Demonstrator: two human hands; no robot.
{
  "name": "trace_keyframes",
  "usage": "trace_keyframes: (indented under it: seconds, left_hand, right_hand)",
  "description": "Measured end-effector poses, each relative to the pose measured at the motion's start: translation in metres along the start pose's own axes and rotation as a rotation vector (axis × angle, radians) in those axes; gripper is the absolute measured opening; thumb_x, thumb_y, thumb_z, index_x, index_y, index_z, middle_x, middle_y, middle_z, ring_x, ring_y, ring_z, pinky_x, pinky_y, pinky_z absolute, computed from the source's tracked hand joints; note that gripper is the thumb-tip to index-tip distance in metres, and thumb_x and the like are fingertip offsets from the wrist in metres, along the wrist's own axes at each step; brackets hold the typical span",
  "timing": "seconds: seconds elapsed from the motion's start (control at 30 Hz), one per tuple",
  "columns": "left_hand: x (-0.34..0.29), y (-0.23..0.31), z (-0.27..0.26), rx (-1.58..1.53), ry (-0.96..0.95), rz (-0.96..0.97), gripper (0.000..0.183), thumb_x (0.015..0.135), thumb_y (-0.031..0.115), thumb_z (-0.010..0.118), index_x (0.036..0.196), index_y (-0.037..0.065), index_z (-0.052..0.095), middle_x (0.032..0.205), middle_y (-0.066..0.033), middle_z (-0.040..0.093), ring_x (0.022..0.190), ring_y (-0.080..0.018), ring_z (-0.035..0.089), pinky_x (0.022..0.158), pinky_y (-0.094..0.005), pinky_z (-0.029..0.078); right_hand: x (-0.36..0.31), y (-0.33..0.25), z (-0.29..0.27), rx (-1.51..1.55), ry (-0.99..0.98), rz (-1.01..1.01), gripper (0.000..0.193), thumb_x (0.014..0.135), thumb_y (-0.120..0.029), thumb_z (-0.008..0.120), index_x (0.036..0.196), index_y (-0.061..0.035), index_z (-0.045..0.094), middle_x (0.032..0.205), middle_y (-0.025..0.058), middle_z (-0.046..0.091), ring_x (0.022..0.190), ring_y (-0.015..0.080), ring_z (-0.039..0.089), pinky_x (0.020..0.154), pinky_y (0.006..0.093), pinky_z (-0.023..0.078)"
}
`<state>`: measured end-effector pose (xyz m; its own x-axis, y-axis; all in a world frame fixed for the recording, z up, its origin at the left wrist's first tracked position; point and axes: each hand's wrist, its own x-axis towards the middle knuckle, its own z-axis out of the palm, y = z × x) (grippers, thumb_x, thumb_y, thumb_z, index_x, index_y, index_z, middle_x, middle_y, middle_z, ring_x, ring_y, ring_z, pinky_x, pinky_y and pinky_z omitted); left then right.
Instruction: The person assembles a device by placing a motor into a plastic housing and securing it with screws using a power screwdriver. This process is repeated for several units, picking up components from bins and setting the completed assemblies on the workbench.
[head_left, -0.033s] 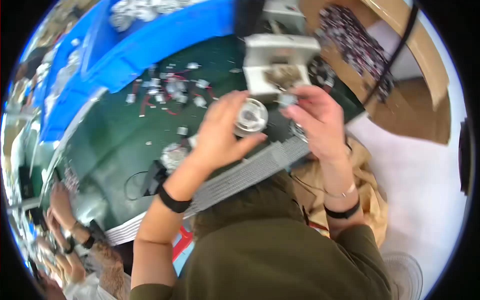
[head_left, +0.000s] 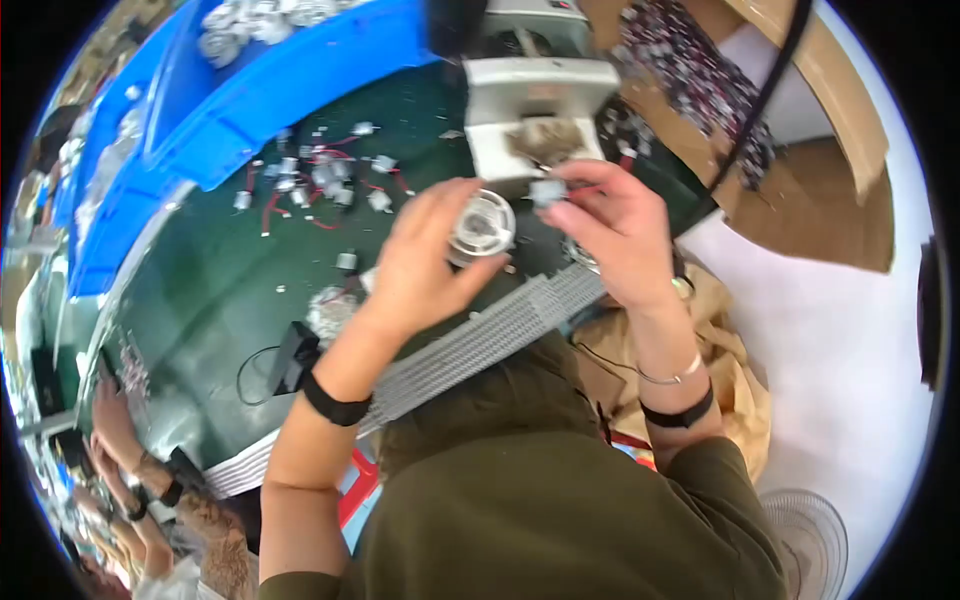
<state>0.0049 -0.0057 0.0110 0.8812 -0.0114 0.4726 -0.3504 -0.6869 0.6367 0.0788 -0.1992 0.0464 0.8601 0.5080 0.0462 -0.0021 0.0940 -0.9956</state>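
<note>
My left hand [head_left: 425, 255] is closed around a round white housing [head_left: 483, 224], its open face showing parts inside. My right hand [head_left: 618, 225] pinches a small grey block-shaped part [head_left: 547, 193] between thumb and fingers, just right of the housing and apart from it. A bit of red shows by the fingers, perhaps a wire. Beyond the right hand stands an open white box [head_left: 492, 150] with a brownish clump [head_left: 545, 138] inside. Under the right hand lies a shiny metal thing, mostly hidden.
Several small grey parts with red wires [head_left: 325, 175] lie scattered on the green table mat [head_left: 215, 270]. A blue bin [head_left: 300, 95] borders the far left, and a cardboard box [head_left: 815, 205] holds many wired parts at right. Another person's hands [head_left: 118, 425] work at lower left.
The whole view has shifted slightly, so table and hands appear a little further left and higher. Both hands keep their holds; the grey part stays beside the housing.
</note>
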Motion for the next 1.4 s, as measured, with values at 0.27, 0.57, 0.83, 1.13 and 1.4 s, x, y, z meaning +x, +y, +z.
trace_keyframes:
  seconds: [0.27,0.57,0.83,1.13,1.4]
  left_hand:
    - [-0.005,0.003,0.000,-0.035,0.002,-0.030,0.061,0.065,0.017,0.079,0.117,0.004,0.051,0.112,-0.0138,0.056,0.104,-0.0324,0.055,0.084,-0.0384,0.048]
    - [0.001,0.002,-0.010,-0.086,-0.097,-0.062,0.059,0.066,0.015,0.078,0.117,0.005,0.051,0.110,-0.0121,0.058,0.102,-0.0316,0.057,0.085,-0.0373,0.047]
    - [0.019,-0.003,-0.035,-0.057,-0.228,0.120,0.064,0.062,0.020,0.080,0.115,0.001,0.051,0.108,-0.0178,0.057,0.100,-0.0364,0.055,0.086,-0.0420,0.046]
    - [-0.007,-0.004,-0.011,0.038,-0.018,0.299,0.045,0.070,0.015,0.073,0.111,0.003,0.057,0.113,-0.0125,0.056,0.105,-0.0316,0.055,0.088,-0.0400,0.047]
    - [-0.008,-0.010,-0.007,0.021,0.024,0.275,0.040,0.071,0.013,0.072,0.108,0.004,0.060,0.118,-0.0105,0.056,0.107,-0.0303,0.055,0.087,-0.0401,0.047]
  right_hand:
    - [0.000,-0.009,0.023,-0.510,-0.124,-0.156,0.026,0.078,0.003,0.065,0.103,0.0023,0.061,0.096,0.0064,0.060,0.083,0.0123,0.058,0.074,0.0248,0.049]
    - [0.031,-0.005,0.015,-0.979,-0.420,-0.553,0.020,0.073,-0.005,0.068,0.092,-0.0057,0.063,0.090,0.0049,0.063,0.082,0.0243,0.058,0.073,0.0345,0.048]
    - [0.033,-0.038,0.024,-1.231,-0.725,-0.652,0.033,0.071,-0.008,0.068,0.103,-0.0059,0.060,0.106,0.0094,0.058,0.099,0.0280,0.054,0.085,0.0356,0.046]
    - [0.100,-0.068,0.062,-0.322,0.346,-0.642,0.066,0.084,-0.019,0.066,0.137,0.0029,0.032,0.139,0.0156,0.040,0.128,0.0261,0.038,0.107,0.0383,0.026]
    - [0.160,-0.119,0.071,0.028,-0.231,-0.459,0.064,0.087,-0.026,0.063,0.138,-0.0016,0.033,0.094,0.0039,0.057,0.081,0.0117,0.056,0.078,0.0247,0.045]
